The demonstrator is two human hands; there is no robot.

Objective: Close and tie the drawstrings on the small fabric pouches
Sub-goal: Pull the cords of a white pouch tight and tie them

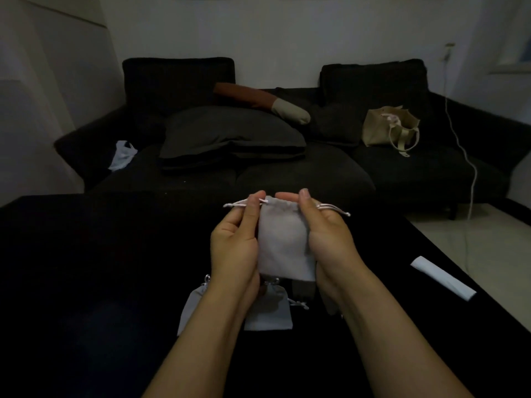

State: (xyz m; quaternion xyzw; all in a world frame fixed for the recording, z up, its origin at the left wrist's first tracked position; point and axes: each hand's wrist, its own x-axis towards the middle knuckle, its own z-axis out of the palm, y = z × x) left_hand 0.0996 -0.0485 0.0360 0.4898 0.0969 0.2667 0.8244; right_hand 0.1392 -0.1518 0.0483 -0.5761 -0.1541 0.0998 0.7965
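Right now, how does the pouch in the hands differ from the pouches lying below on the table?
The held pouch is upright in the air; the table pouches lie flat on the dark table. The left hand and right hand pinch the held pouch's drawstrings, stretched sideways; nobody touches the table pouches. The held pouch shows fully; arms partly hide the others. All are pale grey fabric.

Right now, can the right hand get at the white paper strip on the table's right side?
Probably not without letting go: the right hand pinches the drawstring of the held pouch. The path to the paper strip looks free across bare table.
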